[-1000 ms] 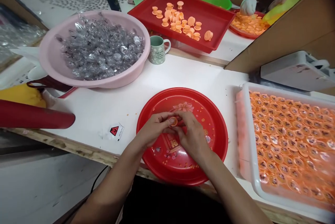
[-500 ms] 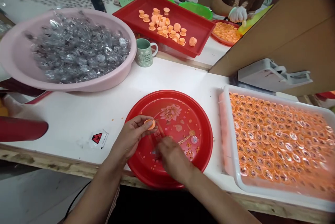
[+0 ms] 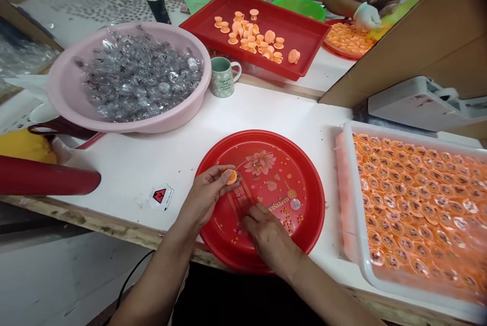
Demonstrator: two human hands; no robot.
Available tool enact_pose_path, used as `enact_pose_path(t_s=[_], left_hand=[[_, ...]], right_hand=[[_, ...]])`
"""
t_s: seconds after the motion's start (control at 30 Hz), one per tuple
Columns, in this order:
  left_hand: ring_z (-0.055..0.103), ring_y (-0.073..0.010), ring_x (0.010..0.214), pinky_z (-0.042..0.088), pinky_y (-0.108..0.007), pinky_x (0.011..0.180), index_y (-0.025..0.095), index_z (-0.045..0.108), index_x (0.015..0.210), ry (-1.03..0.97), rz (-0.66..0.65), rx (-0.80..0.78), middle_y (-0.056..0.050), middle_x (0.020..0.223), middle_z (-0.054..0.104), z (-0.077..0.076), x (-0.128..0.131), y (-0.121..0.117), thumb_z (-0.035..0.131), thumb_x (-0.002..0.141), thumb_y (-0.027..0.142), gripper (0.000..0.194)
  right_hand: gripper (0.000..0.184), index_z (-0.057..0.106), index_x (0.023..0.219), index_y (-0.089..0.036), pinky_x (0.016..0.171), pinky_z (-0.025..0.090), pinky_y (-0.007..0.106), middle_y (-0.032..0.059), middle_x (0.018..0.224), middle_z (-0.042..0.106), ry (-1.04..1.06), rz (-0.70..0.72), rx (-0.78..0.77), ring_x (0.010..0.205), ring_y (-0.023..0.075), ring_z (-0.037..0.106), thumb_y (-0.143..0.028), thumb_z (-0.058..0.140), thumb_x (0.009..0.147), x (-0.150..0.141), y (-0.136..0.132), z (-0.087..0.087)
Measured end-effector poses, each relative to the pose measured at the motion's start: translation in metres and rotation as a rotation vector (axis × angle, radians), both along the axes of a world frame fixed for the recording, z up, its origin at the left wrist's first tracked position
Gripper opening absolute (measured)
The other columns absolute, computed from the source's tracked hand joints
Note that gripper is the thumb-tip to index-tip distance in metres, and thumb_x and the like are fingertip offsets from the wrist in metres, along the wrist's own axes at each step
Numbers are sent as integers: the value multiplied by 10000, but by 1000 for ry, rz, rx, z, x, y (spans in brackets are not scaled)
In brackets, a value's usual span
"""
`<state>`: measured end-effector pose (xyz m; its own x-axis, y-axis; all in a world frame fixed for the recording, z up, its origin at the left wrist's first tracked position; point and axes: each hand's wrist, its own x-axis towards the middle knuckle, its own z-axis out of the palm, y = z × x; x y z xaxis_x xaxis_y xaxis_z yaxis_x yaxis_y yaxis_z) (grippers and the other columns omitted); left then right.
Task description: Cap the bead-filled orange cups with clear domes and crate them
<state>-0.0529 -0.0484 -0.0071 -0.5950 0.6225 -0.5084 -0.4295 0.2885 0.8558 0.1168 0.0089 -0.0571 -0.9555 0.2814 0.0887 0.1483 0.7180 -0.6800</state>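
My left hand [image 3: 205, 194] pinches a small orange toy cup [image 3: 230, 177] between thumb and fingers, its round opening turned up, over the left side of a round red tray [image 3: 318, 214]. Lower in the tray, my right hand [image 3: 270, 234] has its fingers drawn together and pointing down at the tray floor. Its fingertips are partly hidden, and I cannot make out what they hold. Tiny orange bits [image 3: 289, 223] lie scattered to the right of that hand, near a small clear disc [image 3: 295, 204].
A white bin [image 3: 365, 245] of orange cups with clear tops stands at right. Behind are a pink basin [image 3: 167, 125] of clear wrapped pieces, a green mug [image 3: 222, 79] and a red rectangular tray [image 3: 300, 36] of orange toy cups. Across the table, a gloved hand [image 3: 367, 15] works.
The view has swung left, so everything sits farther right. My left hand still holds the cup. My right hand, blurred before, is now clearer and low over the tray.
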Motion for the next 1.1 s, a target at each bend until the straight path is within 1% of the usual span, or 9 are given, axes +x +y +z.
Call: enact_pose_path(t_s=[0.13,0.3,0.4,0.5,0.57,0.67,0.77,0.9,1.1], left_hand=[[677,-188,887,572,-267,759,168,713,990,-63,-80,18,-77,999,722,-14,7,-3,699,801,304,233],[662,-190,944,558,-271,803,192,708,997,-101,-182,38,-61,1042,699,-18,20,4,694,806,317,228],[650,-182,949,542,-258,823,175,712,981,-65,-221,45,-63,1029,697,-12,26,10,681,817,298,207],[644,-188,958,539,-256,819,168,714,968,-66,-227,39,-65,1011,701,-9,31,13,690,808,294,205],[648,-197,958,544,-266,814,168,716,965,-91,-214,39,-68,1012,702,-11,32,14,707,793,301,218],[662,-203,937,552,-296,826,171,715,964,-129,-140,70,-71,1017,706,-18,32,15,733,766,321,249],[667,-203,956,547,-327,882,180,712,961,-163,-20,146,-64,1018,711,-26,28,14,741,758,348,265],[668,-197,972,546,-319,906,175,711,949,-136,72,148,-55,1028,708,-28,20,13,769,734,345,280],[680,-202,948,568,-267,833,167,713,957,-131,13,60,-64,1013,724,-18,19,7,777,723,337,296]], right_hand=[[260,712,889,-196,723,503,289,46,820,651,64,-193,-256,768,167,614,-48,499,876,14,19,-3],[155,749,875,-200,603,525,301,26,680,693,32,-601,-721,595,168,629,-319,665,824,21,36,3],[240,743,900,-178,521,500,272,8,622,668,53,-644,-1083,506,134,581,-353,745,736,21,36,11],[272,730,954,-184,616,534,293,42,795,705,121,-611,-1252,633,151,640,-308,754,713,23,37,14],[270,709,987,-180,668,549,327,66,881,703,130,-646,-1191,706,175,662,-300,704,746,27,40,11],[192,691,954,-181,780,542,390,82,929,695,91,-730,-798,821,212,663,-268,628,794,30,43,5],[108,683,857,-200,792,520,376,58,855,676,41,-597,-465,818,208,635,-201,576,841,27,39,6],[164,660,874,-205,722,509,310,53,863,628,28,-306,-303,815,194,596,-83,557,835,11,18,10],[267,635,780,-173,682,494,282,57,823,600,-58,-248,-166,739,172,569,34,466,798,0,7,3]])
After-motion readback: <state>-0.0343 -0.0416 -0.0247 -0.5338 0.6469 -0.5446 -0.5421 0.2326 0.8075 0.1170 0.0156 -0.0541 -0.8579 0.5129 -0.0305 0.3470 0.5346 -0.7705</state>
